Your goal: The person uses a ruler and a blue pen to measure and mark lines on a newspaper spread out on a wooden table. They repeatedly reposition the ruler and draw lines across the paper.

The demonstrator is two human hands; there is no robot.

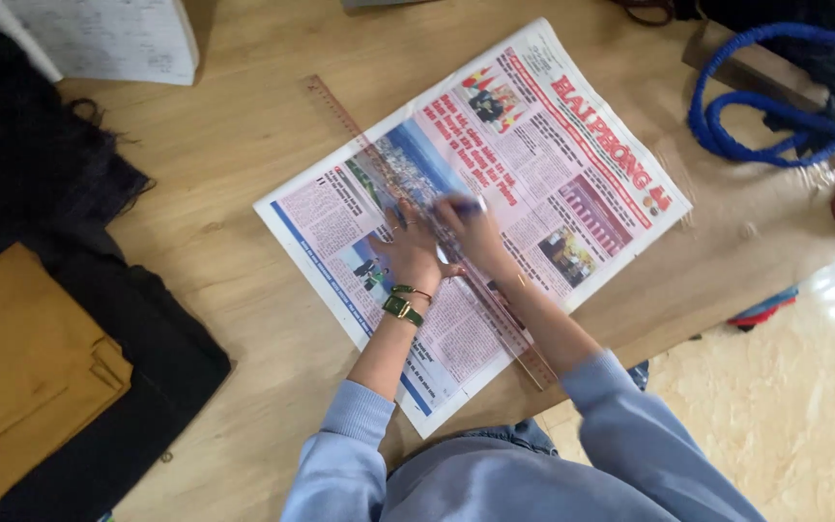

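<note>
Pressed flat with fingers spread, the left hand (pixel 410 253) pins a long clear ruler (pixel 427 227) diagonally across the newspaper (pixel 533 145) spread on the wooden table (pixel 244 116), so an edge is offered to the blue pen (pixel 458 206) gripped in the right hand (pixel 475 235).
</note>
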